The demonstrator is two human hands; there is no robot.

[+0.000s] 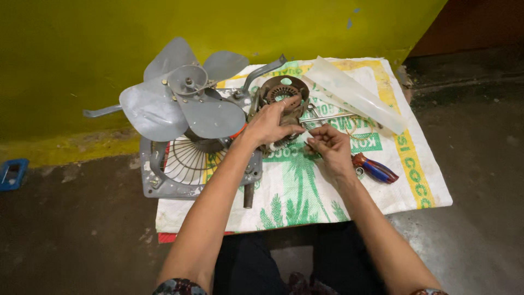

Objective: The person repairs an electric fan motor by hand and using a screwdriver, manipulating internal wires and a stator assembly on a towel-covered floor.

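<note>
My left hand (268, 124) grips the side of a brown fan motor stator (284, 94) with copper windings, which stands on a printed woven sack (305, 186). My right hand (329, 146) is just right of the motor, fingers pinched on something small that I cannot make out. A thin metal rod (327, 117) runs from the motor to the right, just above my right hand. A grey fan blade set (183, 95) rests on a grey square frame with a wire grille (188, 164) to the left.
A screwdriver with a red and blue handle (375, 168) lies right of my right hand. A translucent plastic sheet (357, 94) lies at the sack's far right. A yellow wall (109, 33) is behind. A small blue object (12, 173) sits on the concrete floor at left.
</note>
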